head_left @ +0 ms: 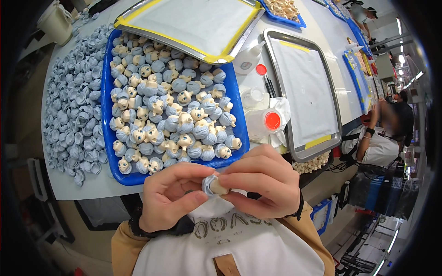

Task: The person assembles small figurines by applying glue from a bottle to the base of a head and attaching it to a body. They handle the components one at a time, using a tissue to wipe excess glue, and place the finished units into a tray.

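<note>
In front of my chest, both hands hold one small doll head between them. My left hand pinches its pale blue hair side with thumb and fingertips. The cream side is gripped by the fingers of my right hand, which cover part of it; which way the face points cannot be made out. Just beyond my hands lies a blue tray heaped with doll heads, cream with painted eyes and blue hair. To its left spreads a large pile of loose, hollow blue hair pieces.
A metal tray lined with white sheet rests over the blue tray's far edge. Another lined metal tray lies right. Between them stand a white squeeze bottle and a red-topped container. A person sits farther right.
</note>
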The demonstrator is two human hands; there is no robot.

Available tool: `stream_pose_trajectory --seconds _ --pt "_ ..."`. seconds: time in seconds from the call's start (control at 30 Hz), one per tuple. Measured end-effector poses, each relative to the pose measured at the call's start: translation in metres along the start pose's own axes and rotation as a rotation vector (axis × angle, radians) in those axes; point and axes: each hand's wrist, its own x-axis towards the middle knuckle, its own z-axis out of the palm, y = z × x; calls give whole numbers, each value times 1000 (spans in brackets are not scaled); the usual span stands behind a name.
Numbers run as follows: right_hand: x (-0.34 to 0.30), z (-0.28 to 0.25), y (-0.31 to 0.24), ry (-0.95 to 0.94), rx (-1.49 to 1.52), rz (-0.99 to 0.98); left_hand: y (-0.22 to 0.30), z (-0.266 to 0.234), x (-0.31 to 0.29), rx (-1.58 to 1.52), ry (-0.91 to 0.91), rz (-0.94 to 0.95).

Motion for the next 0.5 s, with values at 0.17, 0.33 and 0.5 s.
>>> stream_pose_trajectory --seconds 0.17,0.33,0.5 --pt "0 -4 -3 -126 -46 51 -2 -3 -4 119 -17 -32" --pt "-5 4 -9 -59 -181 -7 -1 3 -3 17 -10 -59" --pt "-14 14 -7 -32 -402 -87 -2 2 -2 148 -75 -115"
